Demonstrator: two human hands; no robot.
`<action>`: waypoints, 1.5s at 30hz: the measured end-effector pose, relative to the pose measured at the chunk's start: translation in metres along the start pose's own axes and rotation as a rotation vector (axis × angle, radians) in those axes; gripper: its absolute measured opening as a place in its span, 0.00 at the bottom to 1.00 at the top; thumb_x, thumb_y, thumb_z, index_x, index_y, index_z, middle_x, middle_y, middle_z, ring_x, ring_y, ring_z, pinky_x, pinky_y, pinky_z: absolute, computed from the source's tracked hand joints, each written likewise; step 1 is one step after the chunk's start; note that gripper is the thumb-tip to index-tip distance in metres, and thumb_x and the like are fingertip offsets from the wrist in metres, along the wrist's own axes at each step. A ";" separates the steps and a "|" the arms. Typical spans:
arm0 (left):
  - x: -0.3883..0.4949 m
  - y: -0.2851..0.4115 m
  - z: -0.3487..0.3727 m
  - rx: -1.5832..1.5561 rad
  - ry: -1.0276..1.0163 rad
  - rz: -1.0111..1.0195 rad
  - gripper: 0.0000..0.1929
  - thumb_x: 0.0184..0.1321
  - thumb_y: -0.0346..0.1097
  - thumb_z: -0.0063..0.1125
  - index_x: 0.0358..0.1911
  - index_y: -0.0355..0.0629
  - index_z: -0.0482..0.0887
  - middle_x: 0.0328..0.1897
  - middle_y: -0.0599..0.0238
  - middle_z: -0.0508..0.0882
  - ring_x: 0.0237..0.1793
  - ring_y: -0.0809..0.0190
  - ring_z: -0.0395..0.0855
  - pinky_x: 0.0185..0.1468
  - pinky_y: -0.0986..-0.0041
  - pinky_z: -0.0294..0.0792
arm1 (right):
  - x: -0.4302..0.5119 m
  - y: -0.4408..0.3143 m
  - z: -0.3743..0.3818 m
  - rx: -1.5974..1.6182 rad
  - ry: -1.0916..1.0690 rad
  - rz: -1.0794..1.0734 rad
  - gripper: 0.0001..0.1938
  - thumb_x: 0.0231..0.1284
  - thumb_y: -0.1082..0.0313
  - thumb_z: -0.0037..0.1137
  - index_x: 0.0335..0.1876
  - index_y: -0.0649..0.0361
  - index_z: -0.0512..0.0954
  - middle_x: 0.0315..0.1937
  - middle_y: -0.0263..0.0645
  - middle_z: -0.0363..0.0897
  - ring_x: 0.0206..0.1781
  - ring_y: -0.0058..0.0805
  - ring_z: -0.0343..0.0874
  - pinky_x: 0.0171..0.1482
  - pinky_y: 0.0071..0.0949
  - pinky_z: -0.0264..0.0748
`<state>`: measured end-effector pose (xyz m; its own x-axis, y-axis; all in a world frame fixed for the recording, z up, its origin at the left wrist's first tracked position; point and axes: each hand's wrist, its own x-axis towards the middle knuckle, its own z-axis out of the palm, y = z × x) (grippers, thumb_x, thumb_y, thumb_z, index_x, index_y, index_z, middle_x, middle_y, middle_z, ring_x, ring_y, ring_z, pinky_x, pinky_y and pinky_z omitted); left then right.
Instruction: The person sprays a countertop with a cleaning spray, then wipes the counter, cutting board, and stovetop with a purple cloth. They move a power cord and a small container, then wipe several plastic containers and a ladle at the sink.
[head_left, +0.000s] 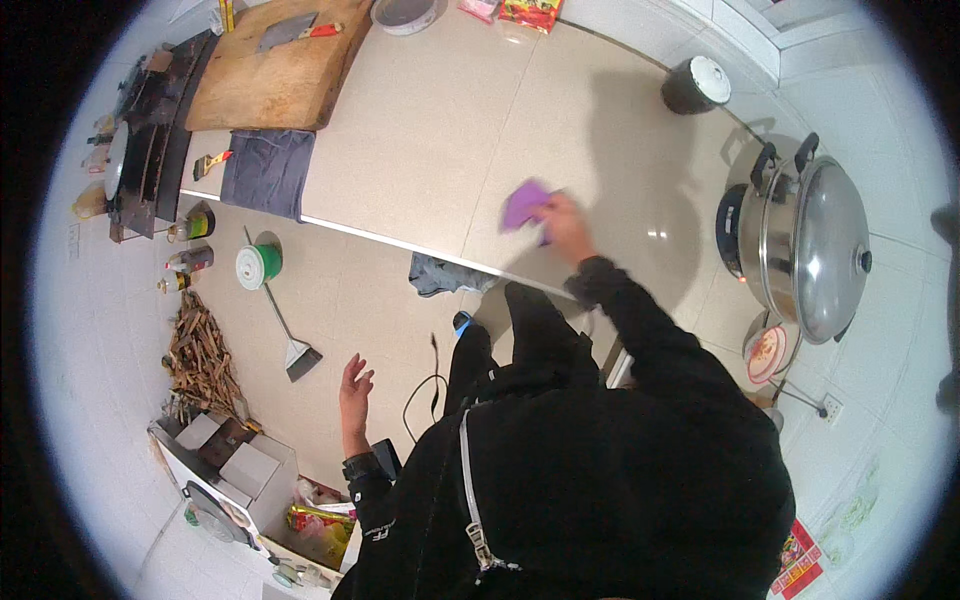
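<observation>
My right hand (568, 227) grips a purple cloth (526, 204) over the beige tiled countertop (420, 165). Both hand and cloth are blurred, and the cloth appears to touch the surface. Away from the counter, my left hand (355, 401) hangs above the floor with its fingers apart and nothing in it. A folded dark grey towel (268, 174) lies over the counter's front edge, left of the purple cloth. Beside that towel rests a brush with a red and yellow handle (212, 164).
A large lidded steel steamer pot (802, 240) stands on the right, near a dark lidded pot (696, 85). A cleaver (289, 31) lies on the thick wooden chopping board (262, 75). Below are a green bucket (268, 264), a broom (301, 358) and piled firewood (202, 352).
</observation>
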<state>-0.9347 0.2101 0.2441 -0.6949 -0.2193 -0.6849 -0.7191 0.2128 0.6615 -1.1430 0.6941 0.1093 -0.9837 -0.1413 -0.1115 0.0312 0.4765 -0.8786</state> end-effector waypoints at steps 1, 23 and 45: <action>0.001 0.001 0.004 -0.014 0.001 -0.008 0.28 0.65 0.32 0.50 0.69 0.48 0.63 0.67 0.55 0.71 0.59 0.57 0.76 0.57 0.67 0.68 | 0.018 0.019 -0.029 0.095 0.134 0.174 0.13 0.59 0.62 0.50 0.46 0.50 0.82 0.38 0.43 0.76 0.42 0.37 0.76 0.44 0.33 0.71; -0.009 0.005 0.013 -0.047 0.045 -0.088 0.27 0.66 0.34 0.50 0.69 0.48 0.62 0.66 0.53 0.72 0.58 0.56 0.77 0.57 0.65 0.70 | 0.055 -0.018 -0.023 -0.069 -0.310 -0.088 0.12 0.60 0.66 0.49 0.47 0.53 0.81 0.40 0.43 0.78 0.44 0.38 0.76 0.46 0.35 0.72; -0.130 -0.122 -0.004 -0.202 0.282 -0.205 0.27 0.63 0.29 0.53 0.67 0.46 0.66 0.61 0.54 0.78 0.52 0.59 0.82 0.52 0.69 0.74 | 0.197 -0.172 0.254 -0.485 -0.317 -0.381 0.16 0.61 0.70 0.48 0.54 0.51 0.79 0.45 0.49 0.74 0.50 0.47 0.74 0.52 0.40 0.72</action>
<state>-0.7567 0.2091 0.2530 -0.4896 -0.4966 -0.7167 -0.8091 -0.0477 0.5858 -1.2972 0.3639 0.1206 -0.8085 -0.5876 -0.0314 -0.4619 0.6667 -0.5849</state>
